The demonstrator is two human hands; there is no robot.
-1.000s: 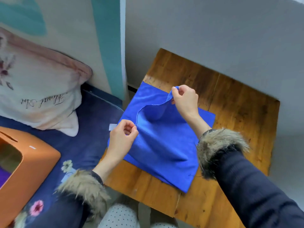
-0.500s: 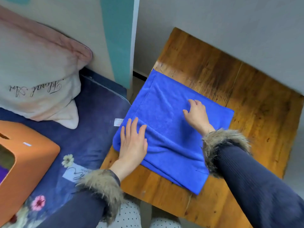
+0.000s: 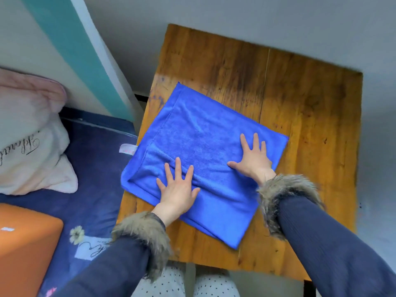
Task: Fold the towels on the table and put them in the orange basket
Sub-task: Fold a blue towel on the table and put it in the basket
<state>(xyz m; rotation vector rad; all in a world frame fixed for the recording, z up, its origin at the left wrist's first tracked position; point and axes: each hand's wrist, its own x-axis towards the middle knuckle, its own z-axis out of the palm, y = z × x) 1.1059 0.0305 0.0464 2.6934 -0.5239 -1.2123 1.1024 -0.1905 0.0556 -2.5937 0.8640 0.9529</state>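
Observation:
A blue towel lies folded into a rough square on the left half of the wooden table, its left corner hanging a little past the table's edge. My left hand rests flat on the towel's near-left part, fingers spread. My right hand presses flat on its right part, fingers spread too. Neither hand holds anything. A crease runs between the two hands. The orange basket stands at the lower left, on the bed, only partly in frame.
A dark blue flowered bed cover lies left of the table, with a pink and white pillow on it. Grey walls close in behind and to the right of the table. My knees in dotted trousers sit below the table's front edge.
One second ago both hands pinched the towel's raised edge. They laid it down, let go, and now press flat on the towel. The view has shifted closer over the table.

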